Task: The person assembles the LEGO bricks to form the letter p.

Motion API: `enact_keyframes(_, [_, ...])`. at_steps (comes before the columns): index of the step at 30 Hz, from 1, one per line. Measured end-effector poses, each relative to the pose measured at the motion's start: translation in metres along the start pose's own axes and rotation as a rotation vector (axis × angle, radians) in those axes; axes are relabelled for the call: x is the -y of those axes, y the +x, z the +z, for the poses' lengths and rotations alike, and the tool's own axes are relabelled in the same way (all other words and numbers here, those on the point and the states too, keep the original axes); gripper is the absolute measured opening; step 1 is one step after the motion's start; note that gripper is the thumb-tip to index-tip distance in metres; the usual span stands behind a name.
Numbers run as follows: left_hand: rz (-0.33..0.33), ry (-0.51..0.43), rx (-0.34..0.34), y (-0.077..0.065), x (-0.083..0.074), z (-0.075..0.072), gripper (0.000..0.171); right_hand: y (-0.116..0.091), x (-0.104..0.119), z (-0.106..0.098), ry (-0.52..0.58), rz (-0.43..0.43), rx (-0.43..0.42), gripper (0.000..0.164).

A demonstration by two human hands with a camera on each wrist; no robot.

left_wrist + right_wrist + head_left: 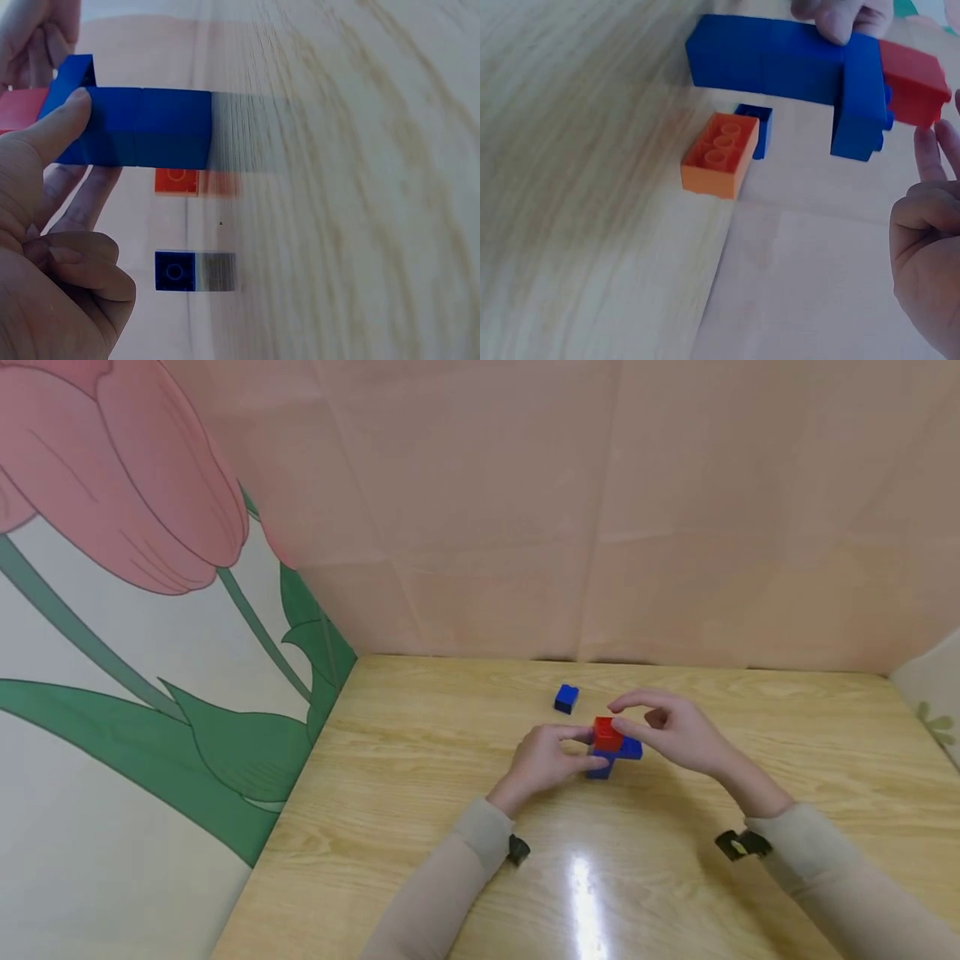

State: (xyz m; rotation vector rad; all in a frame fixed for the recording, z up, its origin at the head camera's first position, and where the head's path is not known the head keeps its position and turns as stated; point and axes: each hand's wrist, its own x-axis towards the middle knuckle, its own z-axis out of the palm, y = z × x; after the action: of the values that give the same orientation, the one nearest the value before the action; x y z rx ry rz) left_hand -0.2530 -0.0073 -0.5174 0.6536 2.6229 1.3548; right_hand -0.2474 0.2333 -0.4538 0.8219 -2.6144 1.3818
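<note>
A stack of toy building bricks stands upright on the table, two blue bricks at its foot. Above them a longer blue brick juts out to the right, with a red brick on top. My left hand pinches the stack, thumb on the blue part and fingers behind, as the left wrist view shows. Beside the red brick is my right hand; its thumb touches or nearly touches that brick. Its forefinger is stretched out above, apart from the thumb, and nothing is gripped.
A small blue brick lies behind the stack, toward the back wall. In the right wrist view an orange brick sits near it; the head view hides this one. A pink cloth wall borders the wooden table.
</note>
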Motion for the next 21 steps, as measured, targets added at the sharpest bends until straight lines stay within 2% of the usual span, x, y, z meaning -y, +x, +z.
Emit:
enact_keyframes(9, [-0.026,-0.030,0.011,-0.002,-0.001,0.000,0.048,0.021,-0.012,-0.009,-0.042,0.118,-0.040,0.020])
enact_keyframes(14, [-0.027,-0.036,0.017,-0.003,-0.002,-0.001,0.049,0.032,-0.023,-0.008,-0.070,0.159,-0.024,0.026])
enact_keyframes(21, [-0.026,-0.013,0.018,-0.005,-0.003,-0.002,0.050,0.045,-0.044,0.001,-0.033,0.207,0.007,0.035])
